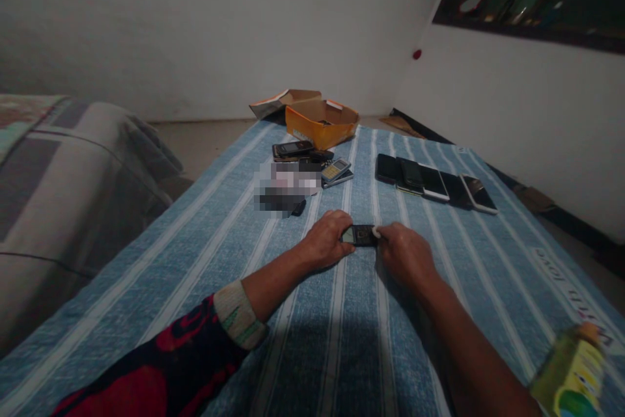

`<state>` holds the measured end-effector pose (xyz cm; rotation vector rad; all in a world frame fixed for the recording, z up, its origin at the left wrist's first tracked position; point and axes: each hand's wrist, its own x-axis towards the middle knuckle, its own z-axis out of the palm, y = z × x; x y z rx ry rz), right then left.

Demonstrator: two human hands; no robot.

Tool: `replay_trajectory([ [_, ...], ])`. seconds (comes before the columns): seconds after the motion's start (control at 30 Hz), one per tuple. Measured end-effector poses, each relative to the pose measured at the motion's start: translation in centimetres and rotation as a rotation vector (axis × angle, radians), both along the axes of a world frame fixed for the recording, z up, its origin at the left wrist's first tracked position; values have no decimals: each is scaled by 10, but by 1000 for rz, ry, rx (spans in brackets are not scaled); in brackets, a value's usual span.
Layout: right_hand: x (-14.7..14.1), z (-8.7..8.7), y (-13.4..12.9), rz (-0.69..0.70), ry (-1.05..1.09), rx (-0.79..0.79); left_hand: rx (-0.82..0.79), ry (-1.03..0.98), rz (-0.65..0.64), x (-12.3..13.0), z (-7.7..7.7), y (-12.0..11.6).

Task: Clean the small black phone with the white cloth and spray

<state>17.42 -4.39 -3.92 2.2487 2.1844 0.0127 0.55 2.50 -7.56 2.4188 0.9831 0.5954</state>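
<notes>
Head view: your left hand point(326, 239) and right hand point(404, 253) hold a black keypad phone point(360, 235) by its ends, fingers closed narrowly on it, mid-way across a blue striped cloth point(205, 274). Far right, glossy smartphones point(434, 181) already lie in a row; far left, more keypad phones point(303, 160) sit loosely heaped before an orange cardboard box point(321, 123).

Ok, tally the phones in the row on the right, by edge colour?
Dark-edged phones: 3
Pale-edged phones: 2
Total: 5
</notes>
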Motion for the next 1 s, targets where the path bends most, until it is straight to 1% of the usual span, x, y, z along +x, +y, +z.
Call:
replay_trajectory([
  [0.1, -8, -3, -5, 57, -48, -20, 1, 1, 5, 0, 0, 0],
  [0.2, -9, -2, -9, 107, -72, -68, 1, -4, 8, 0, -1, 0],
  [0.27, -6, -1, -8, 95, -66, -78, -3, -7, 7, 0, -1, 0],
  [0.33, -5, 0, -7, 54, -50, -55, -4, -3, 4, 0, -1, 0],
  [0.43, -11, 0, -6, 15, -43, -33, 2, 5, 7, 1, 0, 0],
  [0.6, -25, 0, -13, 53, -69, -76, 12, 2, 3, 1, -1, 1],
  [0.7, -22, 2, -14, 55, -56, -78, 18, 10, 0, 0, -1, 1],
  [0.77, -18, 2, -12, 16, -47, -54, 18, 11, 4, 0, -2, 0],
  [0.87, -17, -1, -10, -32, -53, -30, 11, -4, 9, 1, -3, 0],
  [0.93, -23, -5, -10, -25, -57, -32, 12, -17, 10, 1, -4, 1],
  [1.0, -32, -7, -12, 13, -49, -25, 16, -27, 6, 2, -6, 1],
])
